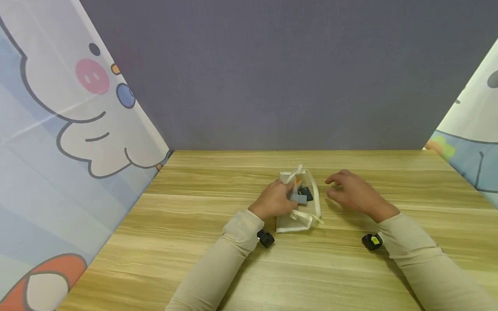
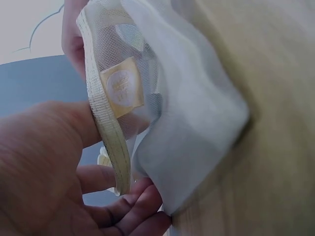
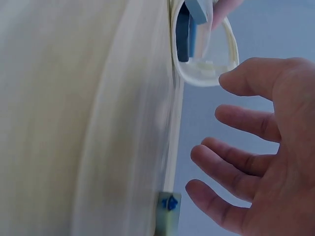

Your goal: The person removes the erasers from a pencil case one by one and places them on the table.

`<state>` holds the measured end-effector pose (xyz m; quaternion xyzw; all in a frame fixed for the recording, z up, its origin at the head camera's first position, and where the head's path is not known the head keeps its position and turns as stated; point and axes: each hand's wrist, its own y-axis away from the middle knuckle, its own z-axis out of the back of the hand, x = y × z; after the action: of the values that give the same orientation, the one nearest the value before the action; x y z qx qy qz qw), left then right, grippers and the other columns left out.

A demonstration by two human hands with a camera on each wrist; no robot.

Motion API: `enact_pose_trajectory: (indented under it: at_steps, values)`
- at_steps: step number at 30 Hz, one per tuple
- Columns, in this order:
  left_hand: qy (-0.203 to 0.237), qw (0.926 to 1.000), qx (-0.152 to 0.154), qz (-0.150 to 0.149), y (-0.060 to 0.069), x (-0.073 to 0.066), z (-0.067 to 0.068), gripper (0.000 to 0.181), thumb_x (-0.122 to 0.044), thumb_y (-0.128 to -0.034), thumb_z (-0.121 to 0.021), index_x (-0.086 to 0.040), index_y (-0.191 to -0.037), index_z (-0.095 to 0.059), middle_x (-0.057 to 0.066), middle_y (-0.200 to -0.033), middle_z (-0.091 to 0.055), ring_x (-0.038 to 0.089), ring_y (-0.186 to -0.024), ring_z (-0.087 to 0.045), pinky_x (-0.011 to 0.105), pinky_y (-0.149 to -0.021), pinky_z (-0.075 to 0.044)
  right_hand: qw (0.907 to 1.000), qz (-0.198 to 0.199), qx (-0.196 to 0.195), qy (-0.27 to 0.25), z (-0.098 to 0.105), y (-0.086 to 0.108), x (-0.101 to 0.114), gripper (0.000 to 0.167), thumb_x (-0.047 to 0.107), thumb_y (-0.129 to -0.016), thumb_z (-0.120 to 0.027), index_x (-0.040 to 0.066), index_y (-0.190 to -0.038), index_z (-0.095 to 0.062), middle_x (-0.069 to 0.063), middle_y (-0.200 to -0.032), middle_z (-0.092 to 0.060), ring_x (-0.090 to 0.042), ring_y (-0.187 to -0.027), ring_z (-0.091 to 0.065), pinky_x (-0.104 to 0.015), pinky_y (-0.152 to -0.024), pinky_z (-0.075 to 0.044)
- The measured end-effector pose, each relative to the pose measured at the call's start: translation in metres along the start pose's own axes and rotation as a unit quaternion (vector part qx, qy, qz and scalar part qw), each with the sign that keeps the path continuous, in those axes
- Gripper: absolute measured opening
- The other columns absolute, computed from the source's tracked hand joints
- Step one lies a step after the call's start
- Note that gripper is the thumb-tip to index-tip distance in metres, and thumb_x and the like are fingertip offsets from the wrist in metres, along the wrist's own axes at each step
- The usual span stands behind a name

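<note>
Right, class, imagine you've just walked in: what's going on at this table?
A person is working at a wooden table with both hands. The left hand grips a pale mesh bag by the edge of its opening. A dark piece and a grey piece show inside the bag. The right hand is beside the bag, fingers apart and holding nothing.

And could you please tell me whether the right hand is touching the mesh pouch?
Apart. The head view shows it: a strip of wood-grain tabletop lies visible between the right hand and the mesh pouch.
</note>
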<state>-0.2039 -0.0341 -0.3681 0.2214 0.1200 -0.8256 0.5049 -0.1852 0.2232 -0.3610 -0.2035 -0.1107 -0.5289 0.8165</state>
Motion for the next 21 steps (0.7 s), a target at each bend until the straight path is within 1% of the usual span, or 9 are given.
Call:
enact_pose_trajectory:
  at_steps: [4, 7, 9, 11, 13, 16, 18, 20, 21]
  values:
    - [0.027, 0.9996, 0.004, 0.001, -0.001, 0.003, 0.001, 0.076, -0.023, -0.0851, -0.078, -0.013, -0.152, -0.045, 0.005, -0.106, -0.055, 0.014, -0.066, -0.052, 0.025, -0.054, -0.047, 1.0000, 0.004, 0.009, -0.001, -0.003, -0.004, 0.007, 0.031, 0.021, -0.095, -0.064, 0.002, -0.119, -0.069, -0.016, -0.117, -0.061, -0.036, -0.103, -0.064, -0.053, -0.081, -0.052]
    - [0.036, 0.9993, 0.007, -0.001, -0.002, 0.004, 0.001, 0.075, -0.021, -0.0847, -0.079, -0.012, -0.152, -0.045, 0.005, -0.106, -0.057, 0.013, -0.069, -0.053, 0.025, -0.056, -0.047, 0.9996, 0.010, 0.018, -0.017, -0.005, -0.007, 0.010, 0.032, 0.022, -0.095, -0.066, 0.002, -0.120, -0.068, -0.017, -0.118, -0.061, -0.036, -0.102, -0.064, -0.053, -0.081, -0.052]
    - [0.037, 0.9993, 0.007, -0.004, -0.003, 0.005, 0.001, 0.075, -0.020, -0.0848, -0.078, -0.012, -0.151, -0.046, 0.005, -0.107, -0.057, 0.013, -0.073, -0.054, 0.024, -0.059, -0.048, 0.9988, 0.013, 0.029, -0.037, -0.008, -0.009, 0.012, 0.032, 0.021, -0.096, -0.067, 0.001, -0.121, -0.067, -0.018, -0.119, -0.060, -0.036, -0.104, -0.065, -0.053, -0.083, -0.052]
    - [0.041, 0.9991, 0.008, -0.011, -0.003, 0.006, 0.002, 0.073, -0.018, -0.0844, -0.078, -0.011, -0.150, -0.048, 0.005, -0.103, -0.058, 0.013, -0.073, -0.055, 0.025, -0.060, -0.048, 0.9981, 0.014, 0.040, -0.046, -0.010, -0.011, 0.013, 0.033, 0.021, -0.097, -0.067, 0.001, -0.123, -0.066, -0.018, -0.120, -0.059, -0.036, -0.104, -0.065, -0.053, -0.084, -0.052]
    - [0.047, 0.9986, 0.009, -0.022, -0.003, 0.007, 0.003, 0.065, -0.015, -0.0839, -0.077, -0.010, -0.145, -0.055, 0.003, -0.090, -0.059, 0.012, -0.068, -0.054, 0.024, -0.058, -0.046, 0.9974, 0.012, 0.051, -0.050, -0.012, -0.014, 0.014, 0.033, 0.020, -0.097, -0.066, 0.002, -0.124, -0.066, -0.017, -0.119, -0.059, -0.036, -0.105, -0.065, -0.052, -0.084, -0.053]
    - [0.055, 0.9976, 0.011, -0.041, -0.004, 0.009, 0.004, 0.047, -0.012, -0.0830, -0.076, -0.009, -0.128, -0.064, 0.001, -0.076, -0.054, 0.012, -0.060, -0.052, 0.025, -0.053, -0.044, 0.9964, 0.011, 0.070, -0.048, -0.015, -0.018, 0.016, 0.033, 0.019, -0.097, -0.067, 0.002, -0.125, -0.065, -0.017, -0.117, -0.059, -0.034, -0.103, -0.064, -0.052, -0.083, -0.052]
    - [0.049, 0.9973, 0.009, -0.053, -0.005, 0.011, 0.004, 0.035, -0.012, -0.0830, -0.076, -0.011, -0.116, -0.065, 0.000, -0.073, -0.052, 0.012, -0.061, -0.051, 0.024, -0.053, -0.042, 0.9958, 0.009, 0.080, -0.044, -0.017, -0.022, 0.016, 0.034, 0.019, -0.096, -0.068, 0.002, -0.126, -0.065, -0.017, -0.116, -0.059, -0.034, -0.101, -0.063, -0.052, -0.082, -0.052]
    - [0.039, 0.9974, 0.008, -0.060, -0.006, 0.012, 0.005, 0.028, -0.014, -0.0838, -0.076, -0.011, -0.110, -0.064, 0.001, -0.077, -0.052, 0.013, -0.067, -0.051, 0.024, -0.055, -0.043, 0.9952, 0.006, 0.088, -0.044, -0.017, -0.025, 0.017, 0.036, 0.020, -0.096, -0.069, 0.002, -0.126, -0.065, -0.017, -0.115, -0.059, -0.033, -0.101, -0.062, -0.053, -0.082, -0.052]
    - [0.033, 0.9976, 0.007, -0.061, -0.007, 0.013, 0.005, 0.028, -0.015, -0.0843, -0.076, -0.011, -0.110, -0.064, 0.001, -0.079, -0.053, 0.014, -0.070, -0.052, 0.024, -0.056, -0.043, 0.9948, 0.002, 0.092, -0.044, -0.017, -0.026, 0.017, 0.037, 0.021, -0.095, -0.070, 0.002, -0.127, -0.064, -0.017, -0.115, -0.059, -0.033, -0.101, -0.061, -0.052, -0.082, -0.051]
